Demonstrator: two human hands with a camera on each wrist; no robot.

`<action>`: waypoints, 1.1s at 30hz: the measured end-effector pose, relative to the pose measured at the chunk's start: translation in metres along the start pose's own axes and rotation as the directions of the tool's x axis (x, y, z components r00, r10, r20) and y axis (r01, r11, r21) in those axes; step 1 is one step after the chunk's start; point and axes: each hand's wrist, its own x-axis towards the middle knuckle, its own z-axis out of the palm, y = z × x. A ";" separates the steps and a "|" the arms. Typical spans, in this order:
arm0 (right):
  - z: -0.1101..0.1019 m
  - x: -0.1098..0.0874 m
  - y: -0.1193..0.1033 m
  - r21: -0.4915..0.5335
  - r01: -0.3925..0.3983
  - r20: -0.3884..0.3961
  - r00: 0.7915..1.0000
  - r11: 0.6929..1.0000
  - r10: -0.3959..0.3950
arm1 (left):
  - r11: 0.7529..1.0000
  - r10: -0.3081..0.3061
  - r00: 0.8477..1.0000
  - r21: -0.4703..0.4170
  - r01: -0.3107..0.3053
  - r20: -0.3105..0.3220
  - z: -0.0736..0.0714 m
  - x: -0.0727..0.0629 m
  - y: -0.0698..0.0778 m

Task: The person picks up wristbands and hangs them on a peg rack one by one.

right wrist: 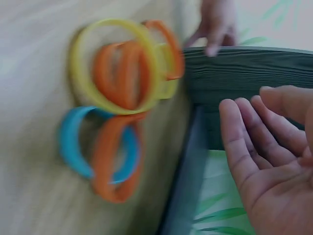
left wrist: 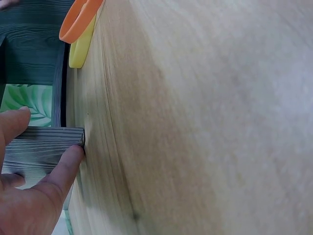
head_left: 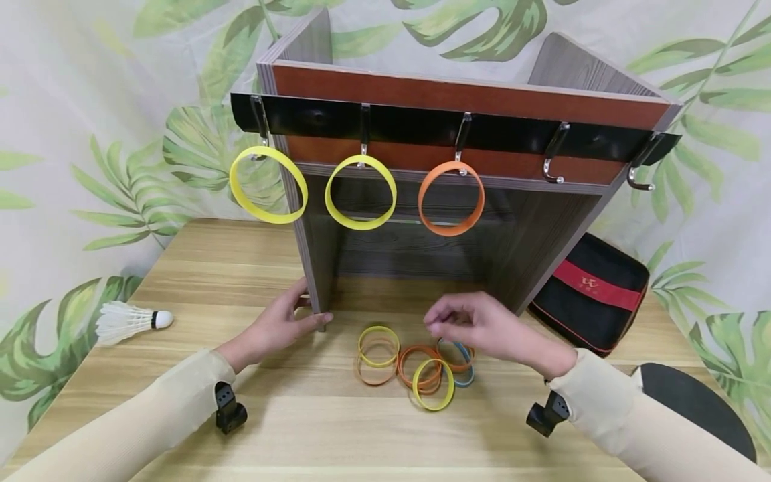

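My left hand (head_left: 274,328) grips the lower front edge of a grey wood-grain shelf's left side panel (left wrist: 41,149), thumb on one side and fingers on the other. Above the loose wristbands, my right hand (head_left: 482,325) has bent, relaxed fingers and holds nothing. On the table below it lie yellow, orange and blue bands, among them a blue wristband (right wrist: 71,142) overlapping an orange wristband (right wrist: 104,171). A black hook rail (head_left: 415,125) runs across the shelf's front. From its hooks hang two yellow bands and an orange wristband (head_left: 450,231); the two rightmost hooks are bare.
A white shuttlecock (head_left: 128,321) lies on the wooden table (head_left: 301,428) at the left. To the right, a black case with a red stripe (head_left: 593,291) leans by the shelf, with a dark rounded object (head_left: 699,408) nearer me. Leaf-patterned cloth (head_left: 150,80) hangs behind.
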 end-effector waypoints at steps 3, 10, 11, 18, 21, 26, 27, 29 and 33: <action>0.009 -0.002 0.014 -0.040 -0.028 0.080 0.996 0.999 0.031 | 1.000 -0.007 1.000 -0.003 0.007 -0.001 0.000 0.000 0.000; 0.021 -0.006 0.030 -0.101 -0.048 0.183 0.981 0.994 0.066 | 1.000 -0.006 1.000 0.001 0.006 -0.002 -0.001 0.000 0.002; 0.021 -0.006 0.031 -0.112 -0.044 0.190 0.980 0.993 0.065 | 1.000 -0.006 1.000 0.004 0.006 -0.002 -0.001 0.000 0.002; 0.021 -0.005 0.032 -0.172 -0.028 0.220 0.973 0.985 0.066 | 1.000 0.004 1.000 0.005 -0.004 0.001 -0.001 0.001 0.002; 0.021 -0.005 0.032 -0.186 -0.016 0.230 0.971 0.982 0.060 | 1.000 0.007 1.000 0.005 -0.007 0.000 -0.001 0.002 0.001; 0.019 -0.004 0.031 -0.208 0.014 0.241 0.970 0.978 0.037 | 1.000 0.005 1.000 0.001 -0.005 -0.001 0.000 0.001 0.000; 0.018 -0.004 0.031 -0.209 0.021 0.245 0.969 0.978 0.031 | 1.000 0.005 1.000 0.000 -0.005 -0.001 0.000 0.001 0.000; 0.017 -0.004 0.029 -0.195 0.009 0.255 0.966 0.981 0.042 | 1.000 0.003 1.000 0.000 -0.003 -0.001 0.000 0.001 0.000; 0.015 -0.004 0.026 -0.161 -0.006 0.294 0.954 0.987 0.054 | 1.000 0.002 1.000 0.003 -0.002 -0.002 0.000 0.001 -0.001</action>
